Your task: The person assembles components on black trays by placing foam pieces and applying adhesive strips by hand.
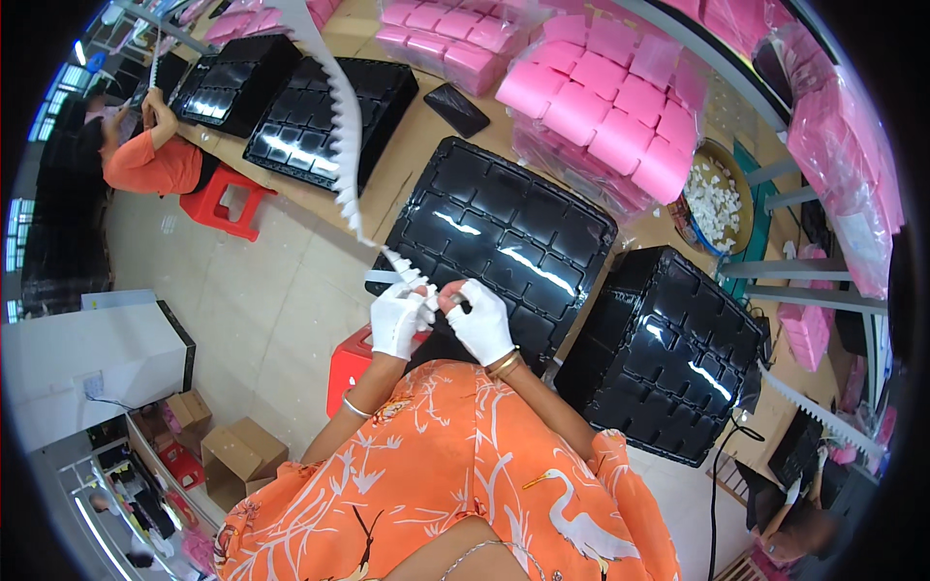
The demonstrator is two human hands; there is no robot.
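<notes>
A long white toothed strip (346, 126) hangs from above and runs down to my hands. My left hand (395, 324), in a white glove with bare fingertips, is closed around the strip's lower end. Beside it, my right hand (480, 321), gloved the same way, pinches thumb and finger together close to that end. Whatever sits in this pinch is too small to make out. Both hands are over the near left edge of a shiny black plastic tray (523, 218) with rows of rectangular compartments, which lies on the brown table.
Stacked black trays stand left (334, 121) and right (668, 358). Pink foam blocks (601, 92) are piled behind, near a dark phone-like slab (456, 109). A round tub (747, 208) holds small white pieces. A co-worker (155, 165) sits left, near a red stool (228, 198).
</notes>
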